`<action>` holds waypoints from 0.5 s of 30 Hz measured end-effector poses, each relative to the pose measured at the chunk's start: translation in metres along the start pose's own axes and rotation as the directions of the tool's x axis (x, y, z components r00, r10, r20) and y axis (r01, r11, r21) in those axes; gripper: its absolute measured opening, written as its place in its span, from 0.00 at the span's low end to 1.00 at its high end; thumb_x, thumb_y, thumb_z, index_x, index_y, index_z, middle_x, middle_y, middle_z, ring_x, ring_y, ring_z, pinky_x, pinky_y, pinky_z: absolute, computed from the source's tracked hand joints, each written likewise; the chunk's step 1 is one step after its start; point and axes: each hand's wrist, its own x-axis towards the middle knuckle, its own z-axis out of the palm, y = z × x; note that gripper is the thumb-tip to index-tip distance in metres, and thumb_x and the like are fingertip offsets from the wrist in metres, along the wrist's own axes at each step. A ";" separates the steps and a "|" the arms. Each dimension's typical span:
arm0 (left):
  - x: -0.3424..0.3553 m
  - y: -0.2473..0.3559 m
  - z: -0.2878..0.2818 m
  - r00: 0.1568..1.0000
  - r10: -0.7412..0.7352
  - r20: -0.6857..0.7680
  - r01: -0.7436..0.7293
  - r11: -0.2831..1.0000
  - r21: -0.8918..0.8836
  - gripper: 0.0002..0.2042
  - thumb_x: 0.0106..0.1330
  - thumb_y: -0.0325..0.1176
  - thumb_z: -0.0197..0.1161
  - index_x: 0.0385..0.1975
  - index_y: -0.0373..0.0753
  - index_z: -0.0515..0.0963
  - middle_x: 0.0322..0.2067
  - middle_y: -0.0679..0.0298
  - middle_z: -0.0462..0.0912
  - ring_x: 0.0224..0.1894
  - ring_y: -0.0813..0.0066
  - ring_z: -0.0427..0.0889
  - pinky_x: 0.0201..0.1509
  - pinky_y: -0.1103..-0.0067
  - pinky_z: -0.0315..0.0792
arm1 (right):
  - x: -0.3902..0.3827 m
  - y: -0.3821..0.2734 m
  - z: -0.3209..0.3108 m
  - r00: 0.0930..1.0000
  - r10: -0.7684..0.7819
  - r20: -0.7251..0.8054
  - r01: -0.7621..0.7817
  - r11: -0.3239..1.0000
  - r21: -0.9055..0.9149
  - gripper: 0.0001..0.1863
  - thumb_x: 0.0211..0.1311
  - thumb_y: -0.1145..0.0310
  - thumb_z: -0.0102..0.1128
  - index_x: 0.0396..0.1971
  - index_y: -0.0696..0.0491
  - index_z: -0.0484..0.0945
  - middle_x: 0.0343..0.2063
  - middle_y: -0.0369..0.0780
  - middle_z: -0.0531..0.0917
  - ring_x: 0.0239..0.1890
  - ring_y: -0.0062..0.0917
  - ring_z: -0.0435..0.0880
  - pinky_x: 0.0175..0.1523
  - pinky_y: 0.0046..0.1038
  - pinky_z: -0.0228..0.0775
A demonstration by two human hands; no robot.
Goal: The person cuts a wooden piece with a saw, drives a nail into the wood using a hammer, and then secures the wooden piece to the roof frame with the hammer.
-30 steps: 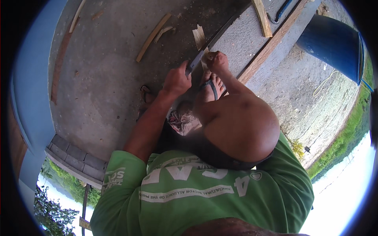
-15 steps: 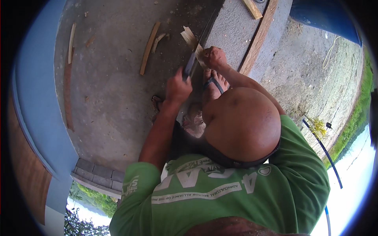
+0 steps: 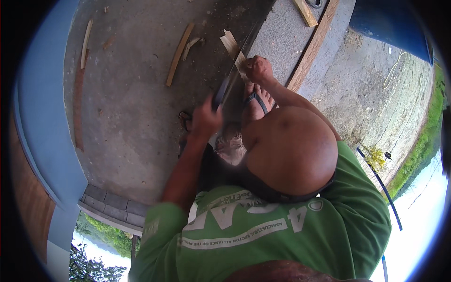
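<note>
My left hand (image 3: 206,117) is wrapped round the dark handle of a handsaw (image 3: 220,95). Its thin blade, seen nearly edge-on and blurred, runs away from me and crosses a pale wood strip (image 3: 231,44). The strip's splintered far end juts out over the lower floor. At the step's edge my right hand (image 3: 259,69) is closed on the strip's nearer part. Just below that hand is my foot (image 3: 257,103) in a dark strapped sandal, its toes close to the strip's near end; whether they touch is unclear. My bent knee (image 3: 291,148) rises between my arms.
A rough concrete step (image 3: 277,35) carries a long board (image 3: 312,44) and a short wood piece (image 3: 305,12). On the lower floor lie a wood strip (image 3: 179,55), a splintered offcut (image 3: 190,48) and more strips by the blue wall (image 3: 42,117). A blue object (image 3: 390,28) stands at far right.
My left hand has drawn the saw back toward my body, a little down and left. My right hand still holds the wood strip in place. The whole view has shifted slightly.
</note>
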 end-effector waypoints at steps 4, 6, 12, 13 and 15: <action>0.054 0.015 0.008 0.992 0.125 -0.031 -0.126 0.992 -0.012 0.23 0.60 0.34 0.64 0.54 0.30 0.74 0.30 0.38 0.82 0.38 0.38 0.82 0.40 0.56 0.78 | 0.001 -0.011 0.006 0.999 -0.043 -0.002 0.043 0.996 0.084 0.12 0.55 0.57 0.65 0.37 0.45 0.88 0.36 0.44 0.87 0.42 0.42 0.86 0.47 0.36 0.79; -0.007 0.000 -0.007 0.997 0.012 0.082 -0.011 1.000 -0.013 0.24 0.59 0.34 0.64 0.56 0.30 0.73 0.31 0.39 0.83 0.37 0.39 0.83 0.41 0.57 0.78 | -0.002 0.007 0.006 0.999 -0.050 -0.005 0.050 0.998 0.049 0.12 0.56 0.57 0.65 0.37 0.45 0.87 0.36 0.44 0.87 0.42 0.42 0.86 0.47 0.36 0.79; -0.159 -0.050 -0.071 0.991 -0.080 0.108 0.088 0.993 -0.072 0.29 0.58 0.32 0.65 0.61 0.37 0.70 0.45 0.44 0.82 0.48 0.43 0.82 0.54 0.59 0.76 | 0.000 0.010 -0.018 0.998 0.029 0.057 -0.035 0.993 0.117 0.13 0.55 0.57 0.65 0.38 0.44 0.88 0.36 0.44 0.87 0.41 0.41 0.87 0.46 0.37 0.79; -0.138 -0.054 -0.055 0.997 0.054 0.053 -0.052 0.998 -0.026 0.28 0.58 0.32 0.65 0.61 0.36 0.71 0.45 0.42 0.82 0.48 0.43 0.82 0.53 0.59 0.76 | -0.004 0.010 -0.019 0.999 0.015 0.040 -0.019 0.996 0.087 0.13 0.55 0.57 0.65 0.38 0.44 0.87 0.36 0.44 0.87 0.40 0.41 0.87 0.46 0.37 0.79; -0.072 -0.045 -0.017 0.996 0.084 -0.019 -0.084 0.996 -0.017 0.25 0.59 0.32 0.64 0.58 0.33 0.73 0.41 0.39 0.82 0.43 0.41 0.83 0.47 0.58 0.78 | -0.007 -0.005 -0.013 0.999 -0.028 0.036 0.026 0.998 0.063 0.13 0.54 0.57 0.66 0.37 0.45 0.87 0.36 0.44 0.87 0.40 0.41 0.87 0.45 0.37 0.78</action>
